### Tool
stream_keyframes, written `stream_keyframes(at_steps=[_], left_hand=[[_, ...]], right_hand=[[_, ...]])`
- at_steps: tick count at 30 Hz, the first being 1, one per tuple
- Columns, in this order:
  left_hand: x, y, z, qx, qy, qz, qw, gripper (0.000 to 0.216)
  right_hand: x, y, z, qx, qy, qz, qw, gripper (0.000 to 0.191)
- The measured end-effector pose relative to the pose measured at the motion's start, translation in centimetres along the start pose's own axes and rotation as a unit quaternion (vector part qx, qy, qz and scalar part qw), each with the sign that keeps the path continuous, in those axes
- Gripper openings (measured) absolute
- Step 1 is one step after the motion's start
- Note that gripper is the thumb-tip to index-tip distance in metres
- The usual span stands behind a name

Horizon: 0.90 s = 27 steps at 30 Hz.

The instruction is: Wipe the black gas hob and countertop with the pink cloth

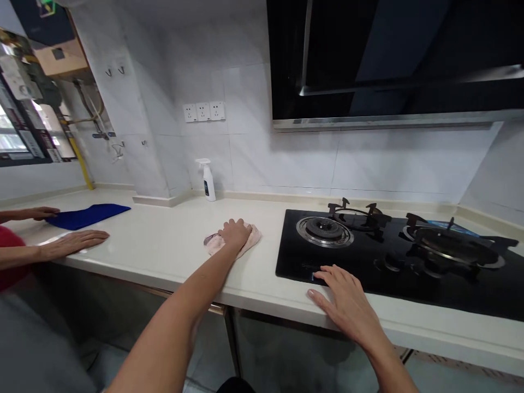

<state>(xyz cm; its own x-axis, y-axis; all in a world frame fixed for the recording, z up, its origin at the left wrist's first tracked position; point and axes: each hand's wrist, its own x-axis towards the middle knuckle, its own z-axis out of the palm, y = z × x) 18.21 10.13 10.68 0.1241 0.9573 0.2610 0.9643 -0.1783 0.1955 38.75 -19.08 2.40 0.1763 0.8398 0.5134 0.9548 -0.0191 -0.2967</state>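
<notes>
My left hand [236, 234] presses down on a pale pink cloth [250, 239] lying on the white countertop [164, 234]. Its fingers curl over the cloth, which bunches out on both sides. Farther right, my right hand [344, 300] rests at the counter's front edge, fingers spread and nothing in them. Its fingertips touch the front border of the black gas stove [292, 256]. On the stove's left burner [325, 229] no pan support sits; that support [356, 215] lies behind it.
Against the wall stands a white spray bottle [208, 183]. At far left another person's hands [77, 243] rest on the counter, one on a blue cloth [88, 216]. A range hood [393, 65] overhangs the stove. Its right burner carries a second pan support [454, 245].
</notes>
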Motion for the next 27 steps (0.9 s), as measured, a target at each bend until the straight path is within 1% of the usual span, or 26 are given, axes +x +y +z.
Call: stream_keyframes(at_steps=[2,4,7,9,12,16,19,21,23,25,27], left_hand=[[-0.1,1.8,0.2,-0.016,-0.009,0.004,1.0,0.056],[-1.0,3.6,0.6,-0.032,-0.021,0.031,0.999,0.054],[-3.4,5.6,0.9,-0.047,-0.032,0.083,0.995,0.052],[-5.3,6.1,0.7,-0.052,-0.032,0.111,0.992,0.052],[-8.1,5.2,-0.2,-0.052,-0.025,0.142,0.988,0.049],[-11.6,2.3,-1.3,-0.043,-0.016,0.189,0.981,0.039],[-13.5,0.3,-1.5,-0.038,0.005,0.236,0.971,0.033],[-13.9,-0.1,-1.3,-0.038,0.017,0.253,0.966,0.032],[-13.4,0.3,-1.0,-0.04,0.015,0.257,0.965,0.03],[-12.0,1.4,-0.6,-0.041,0.0,0.25,0.967,0.027],[-10.0,2.9,-0.1,-0.046,-0.013,0.225,0.973,0.027]], right_hand=[[0.3,-0.1,-0.1,0.004,0.004,-0.001,1.0,0.045],[0.5,-0.2,-0.3,0.009,0.001,0.001,1.0,0.043],[0.7,-0.3,-0.4,0.011,-0.005,0.007,1.0,0.042],[0.6,-0.3,-0.4,0.008,-0.004,0.006,1.0,0.042],[0.3,-0.3,-0.3,0.002,0.003,0.002,1.0,0.045],[0.0,0.0,0.1,-0.005,0.005,0.0,1.0,0.049],[-0.1,0.1,0.3,-0.006,0.008,0.001,1.0,0.052],[-0.2,0.1,0.3,-0.003,0.013,-0.001,1.0,0.051],[-0.2,-0.1,0.2,0.0,0.019,0.0,1.0,0.051],[-0.1,-0.3,0.1,0.0,0.025,0.0,1.0,0.05],[-0.1,-0.4,-0.1,-0.001,0.028,0.001,1.0,0.048]])
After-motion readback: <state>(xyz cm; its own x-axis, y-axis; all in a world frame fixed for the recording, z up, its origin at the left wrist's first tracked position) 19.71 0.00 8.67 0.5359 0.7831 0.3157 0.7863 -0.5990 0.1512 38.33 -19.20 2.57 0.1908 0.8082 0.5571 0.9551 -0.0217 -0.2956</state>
